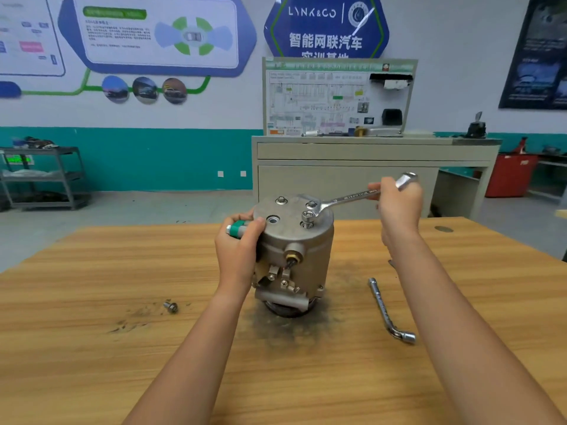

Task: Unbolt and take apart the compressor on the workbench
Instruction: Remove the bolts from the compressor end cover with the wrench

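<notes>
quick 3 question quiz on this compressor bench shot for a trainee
1. True or false: the right hand holds a spanner on the top bolt of the compressor.
2. What lies on the workbench left of the compressor? A loose bolt; B hammer; C glove.
3. Which idle tool lies right of the compressor?
Key: 1 true; 2 A; 3 the L-shaped socket wrench.
</notes>
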`<action>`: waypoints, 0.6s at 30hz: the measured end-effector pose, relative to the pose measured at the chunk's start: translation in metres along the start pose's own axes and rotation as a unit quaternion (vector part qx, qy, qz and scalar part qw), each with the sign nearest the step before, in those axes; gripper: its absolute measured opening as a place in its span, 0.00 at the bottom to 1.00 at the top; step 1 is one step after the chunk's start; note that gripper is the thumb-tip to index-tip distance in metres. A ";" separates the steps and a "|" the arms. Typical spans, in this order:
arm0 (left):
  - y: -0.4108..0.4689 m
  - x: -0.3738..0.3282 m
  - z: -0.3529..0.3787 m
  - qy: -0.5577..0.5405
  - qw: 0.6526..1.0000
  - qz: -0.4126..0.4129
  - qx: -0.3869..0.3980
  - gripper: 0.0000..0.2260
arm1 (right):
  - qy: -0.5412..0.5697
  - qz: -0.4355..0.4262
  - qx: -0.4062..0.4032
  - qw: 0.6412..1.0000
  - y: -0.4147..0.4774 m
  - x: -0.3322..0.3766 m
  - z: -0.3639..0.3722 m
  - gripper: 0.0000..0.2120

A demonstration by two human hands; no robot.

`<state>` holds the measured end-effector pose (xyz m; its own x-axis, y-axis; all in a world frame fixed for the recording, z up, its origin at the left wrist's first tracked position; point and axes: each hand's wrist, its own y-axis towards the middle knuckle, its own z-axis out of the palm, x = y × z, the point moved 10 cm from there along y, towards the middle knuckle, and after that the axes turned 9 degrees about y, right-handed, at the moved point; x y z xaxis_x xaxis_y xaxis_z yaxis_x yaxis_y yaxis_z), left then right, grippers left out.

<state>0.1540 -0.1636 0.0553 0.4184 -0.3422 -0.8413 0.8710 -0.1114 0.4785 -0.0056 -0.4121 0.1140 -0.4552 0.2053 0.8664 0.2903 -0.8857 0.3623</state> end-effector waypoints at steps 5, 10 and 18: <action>0.002 0.001 0.003 0.008 1.000 -0.002 0.016 0.09 | -0.209 0.000 0.154 0.966 0.040 -0.011 0.102 0.08; 0.003 0.002 0.012 0.016 1.000 -0.007 0.026 0.08 | -0.443 -0.158 0.348 0.811 -0.015 0.006 0.212 0.08; 0.002 0.004 0.005 0.061 0.997 0.032 -0.030 0.16 | -0.309 -0.379 0.500 0.715 -0.210 0.056 0.197 0.08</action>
<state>0.1559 -0.1697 0.0543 0.4981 -0.2298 -0.8361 0.8542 -0.0354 0.5187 0.0741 -0.1325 0.1537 -0.4316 0.8867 0.1657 0.7546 0.2542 0.6049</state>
